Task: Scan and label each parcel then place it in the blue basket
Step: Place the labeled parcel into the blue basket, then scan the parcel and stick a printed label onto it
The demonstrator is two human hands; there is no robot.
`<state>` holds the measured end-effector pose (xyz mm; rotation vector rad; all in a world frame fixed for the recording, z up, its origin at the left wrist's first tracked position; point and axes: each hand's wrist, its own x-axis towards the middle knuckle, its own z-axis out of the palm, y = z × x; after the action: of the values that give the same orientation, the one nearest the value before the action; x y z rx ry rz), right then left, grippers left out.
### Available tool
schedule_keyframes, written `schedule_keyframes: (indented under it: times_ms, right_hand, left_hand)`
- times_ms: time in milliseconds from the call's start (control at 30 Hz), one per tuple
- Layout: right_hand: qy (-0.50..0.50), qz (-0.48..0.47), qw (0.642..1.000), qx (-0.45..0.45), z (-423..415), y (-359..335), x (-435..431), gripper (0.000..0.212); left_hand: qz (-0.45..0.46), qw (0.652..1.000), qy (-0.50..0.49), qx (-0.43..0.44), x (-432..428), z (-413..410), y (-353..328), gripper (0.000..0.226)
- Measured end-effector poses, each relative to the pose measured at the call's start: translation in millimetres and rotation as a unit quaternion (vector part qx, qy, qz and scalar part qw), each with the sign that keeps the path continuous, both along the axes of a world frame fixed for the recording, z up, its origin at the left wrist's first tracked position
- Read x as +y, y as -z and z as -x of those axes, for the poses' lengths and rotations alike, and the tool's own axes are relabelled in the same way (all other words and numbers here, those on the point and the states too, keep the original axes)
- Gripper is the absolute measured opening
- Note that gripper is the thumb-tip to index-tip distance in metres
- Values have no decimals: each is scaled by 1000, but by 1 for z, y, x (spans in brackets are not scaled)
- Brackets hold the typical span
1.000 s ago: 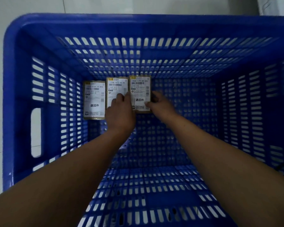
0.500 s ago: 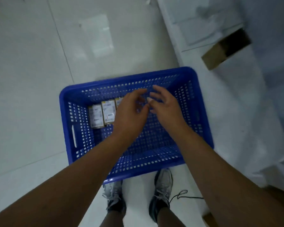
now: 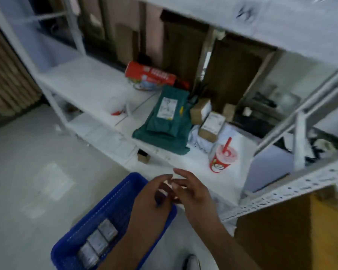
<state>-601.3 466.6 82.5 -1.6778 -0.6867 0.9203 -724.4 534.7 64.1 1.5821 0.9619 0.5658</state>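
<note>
- Head view: the blue basket [image 3: 113, 203] sits on the floor at lower left. Three labelled parcels [image 3: 98, 242] lie in a row inside it, so that share looks done.
- The left hand [image 3: 154, 199] and right hand [image 3: 193, 193] hover close together above the basket's far corner. The fingers are loose and spread, gripping nothing as far as the blur allows.
- Left to do, I judge: the green mailer [image 3: 164, 117] and small boxes [image 3: 211, 123] on the white shelf [image 3: 90, 82] are not yet in the basket.

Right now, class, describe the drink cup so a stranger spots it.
Find the white shelf behind the blue basket. At its front, right of the green parcel, stands the cup. Unlike neighbouring boxes, it is red with a straw.
</note>
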Motion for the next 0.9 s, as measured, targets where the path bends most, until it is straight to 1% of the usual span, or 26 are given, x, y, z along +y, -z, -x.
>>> schedule_keyframes:
  times_ms: [100, 167, 233, 333, 433, 533, 633, 767, 900]
  right_hand:
    - [57, -6, 998, -6, -23, -56, -59, 30]
    - [96, -12, 995, -22, -41, -84, -100, 30]
    - [135, -20, 990, -46, -59, -103, -139, 29]
    - [216, -50, 972, -81, -85, -122, -203, 30]
    - [287, -67, 949, -109, -105, -134, -273, 32]
    - [343, -74, 929, -116, -122, -142, -346, 33]
    - [383, -65, 913, -124, -137, -149, -420, 31]
    - [428, -51, 891, -144, -156, -157, -511, 30]
    - [452, -35, 879, -150, -180, -155, -579, 27]
  left_hand:
    - [-12, 997, 70, -27, -36, -28, -59, 43]
    - [-19, 992, 119, -46, -61, -52, -89, 38]
    - [-30, 984, 164, -63, -88, -75, -113, 34]
    - [-46, 972, 217, -80, -134, -113, -139, 34]
    - [-53, 954, 281, -86, -189, -148, -156, 30]
    - [-52, 937, 330, -99, -251, -182, -168, 28]
    - [-43, 924, 360, -122, -318, -213, -175, 26]
    - [-16, 909, 394, -132, -401, -249, -175, 25]
    - [-9, 903, 407, -140, -466, -276, -170, 26]
